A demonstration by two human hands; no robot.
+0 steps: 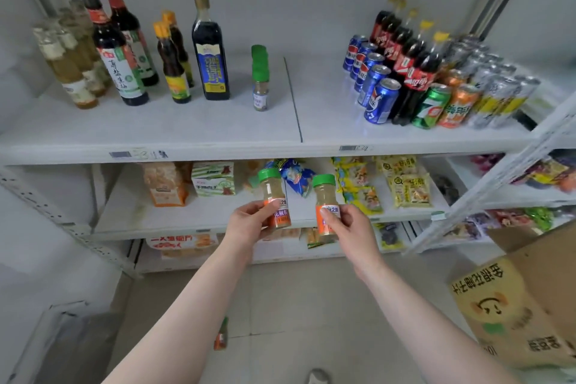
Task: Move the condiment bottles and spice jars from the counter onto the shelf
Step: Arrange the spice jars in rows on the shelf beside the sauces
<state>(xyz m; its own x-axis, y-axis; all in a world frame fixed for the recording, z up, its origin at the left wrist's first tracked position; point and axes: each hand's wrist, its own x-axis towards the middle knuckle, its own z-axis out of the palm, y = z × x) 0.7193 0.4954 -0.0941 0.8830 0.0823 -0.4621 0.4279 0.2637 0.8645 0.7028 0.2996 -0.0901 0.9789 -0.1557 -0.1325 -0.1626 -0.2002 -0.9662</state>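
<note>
Already the top shelf [218, 131] carries most of the condiments: near its left edge stand pale bottles [67, 68], 2 dark sauce bottles [120, 62], 2 small orange-capped bottles [171, 65] and a tall dark bottle [210, 53], and toward the middle, just left of the seam between the 2 boards, a row of green-capped jars [260, 84] runs back from the front one. Cans and cola bottles [414, 72] fill the right board and look like no part of this job. The left hand [249, 221] pinches 1 spice jar [274, 199] by its label, thumb in front and fingers curled behind; the right hand [349, 227] grips a 2nd jar [325, 209] the same way. Both jars are upright, in the air in front of the snack shelf below, well under the top board and apart from each other. So the work seems late in its course: these 2 jars are in transit and not yet set down. They probably belong at the front of the green-capped row, where bare board lies. A small bottle [221, 333] shows low between the forearms; whether it waits to be shelved I cannot tell. No counter is in view, so what remains there is unknown.
</note>
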